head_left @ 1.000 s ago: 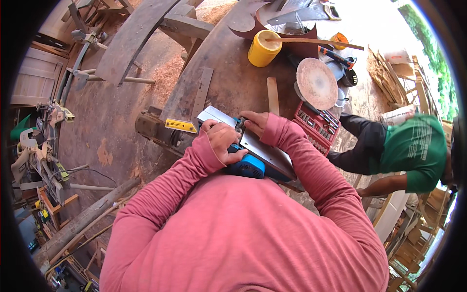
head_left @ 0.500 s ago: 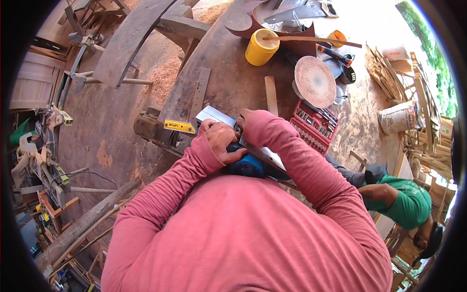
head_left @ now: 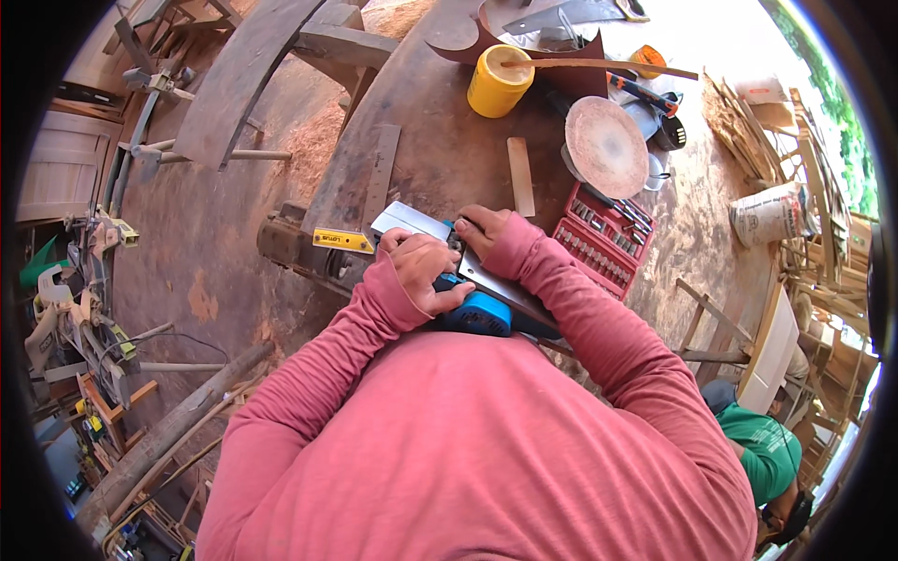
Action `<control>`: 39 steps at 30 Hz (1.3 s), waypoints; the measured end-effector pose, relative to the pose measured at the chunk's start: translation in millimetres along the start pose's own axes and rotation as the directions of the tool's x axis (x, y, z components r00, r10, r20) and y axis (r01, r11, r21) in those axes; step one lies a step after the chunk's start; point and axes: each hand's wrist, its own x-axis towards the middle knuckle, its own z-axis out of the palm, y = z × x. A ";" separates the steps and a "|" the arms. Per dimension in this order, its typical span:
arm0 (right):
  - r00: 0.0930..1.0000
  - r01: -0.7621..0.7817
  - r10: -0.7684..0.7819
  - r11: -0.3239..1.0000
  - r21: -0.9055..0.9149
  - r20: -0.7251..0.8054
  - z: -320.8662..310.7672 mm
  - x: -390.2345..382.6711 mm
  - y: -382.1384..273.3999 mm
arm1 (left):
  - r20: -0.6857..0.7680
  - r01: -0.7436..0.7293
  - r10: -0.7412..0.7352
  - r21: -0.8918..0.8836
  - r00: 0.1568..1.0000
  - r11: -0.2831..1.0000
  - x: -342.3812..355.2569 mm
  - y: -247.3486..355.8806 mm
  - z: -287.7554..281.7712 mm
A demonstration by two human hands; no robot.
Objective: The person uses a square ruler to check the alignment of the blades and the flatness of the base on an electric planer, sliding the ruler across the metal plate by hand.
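Observation:
A blue electric planer [head_left: 479, 314] lies sole-up at the near edge of the workbench, its silver plates on top. My left hand [head_left: 423, 271] grips it, fingers curled over the body beside the middle gap. My right hand [head_left: 485, 232] is closed at the cutter area, its fingertips on a small dark part I cannot make out clearly. Left of the planer lies a square with a yellow stock [head_left: 341, 240] and metal blade [head_left: 383, 168]. A wooden slat [head_left: 519, 178] lies beyond. A red socket set [head_left: 603, 245] is open to the right.
The bench [head_left: 430, 140] holds a yellow tub [head_left: 496, 93] with a stick across it, a dusty disc [head_left: 606, 145] and a handsaw [head_left: 561, 16]. Timber frames and clamps [head_left: 112, 280] stand left. A co-worker in green [head_left: 762, 449] bends low at right, near a white sack [head_left: 762, 220].
The co-worker has moved from beside the bench down toward the lower right, bending over. My hands stay on the planer; my right fingers have shifted slightly. The view has shifted a little.

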 end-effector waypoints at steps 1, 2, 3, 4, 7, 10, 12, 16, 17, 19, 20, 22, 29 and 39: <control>1.000 -0.003 0.003 1.000 0.002 -0.002 -0.4 0.3 0.1 | 0.002 0.001 -0.001 0.004 1.000 1.000 0.7 0.3 -0.8; 1.000 -0.002 0.002 1.000 -0.027 0.010 -1.6 1.1 -1.4 | 0.003 0.003 -0.003 0.004 1.000 1.000 0.6 0.6 -0.6; 1.000 0.000 0.001 0.998 -0.057 0.022 -3.2 2.0 -2.8 | -0.005 -0.001 0.001 -0.003 1.000 1.000 1.3 -0.1 -0.2; 1.000 0.001 0.000 0.999 -0.055 0.025 -5.7 3.0 -4.0 | -0.012 -0.005 0.005 -0.009 1.000 1.000 1.6 -0.2 0.0; 0.997 0.054 -0.050 0.996 -0.078 0.057 -9.3 10.8 -3.1 | 0.019 0.024 -0.023 -0.035 1.000 0.999 3.8 -1.5 -0.5; 0.996 0.059 -0.051 0.992 -0.109 0.073 -3.9 17.6 2.3 | 0.070 0.051 -0.051 0.003 0.996 0.999 5.3 2.2 -3.2; 0.996 -0.092 0.093 0.994 -0.057 0.012 -0.7 18.1 -10.4 | 0.070 0.043 -0.044 0.019 0.997 0.999 3.7 3.3 -4.0; 0.957 -0.221 0.260 0.941 -0.258 0.130 -7.1 25.5 -32.6 | 0.078 0.044 -0.046 0.019 0.996 0.999 5.5 3.6 -6.7; 0.963 -0.198 0.236 0.948 -0.250 0.131 -7.9 26.0 -28.8 | 0.067 0.034 -0.033 -0.009 0.997 0.999 8.1 2.0 -7.1; 0.974 -0.152 0.186 0.960 -0.234 0.131 -9.7 26.8 -21.1 | 0.064 0.038 -0.036 -0.034 0.997 0.999 11.8 0.7 -7.3; 0.973 -0.154 0.188 0.961 -0.229 0.134 -9.1 26.8 -18.9 | 0.056 0.045 -0.042 -0.057 0.998 0.997 11.8 0.3 -7.5; 0.982 -0.120 0.144 0.974 -0.194 0.119 -7.9 26.7 -15.6 | 0.051 0.041 -0.038 -0.072 0.998 0.997 11.5 -2.6 -7.3; 0.984 -0.067 0.098 0.977 -0.200 0.146 -3.0 30.2 -1.5 | 0.054 0.081 -0.076 -0.089 0.996 0.993 15.3 -2.6 -8.5; 0.995 0.067 -0.068 0.998 0.017 0.076 -0.5 27.7 17.1 | 0.046 0.060 -0.058 -0.053 0.997 0.997 10.6 0.7 -9.4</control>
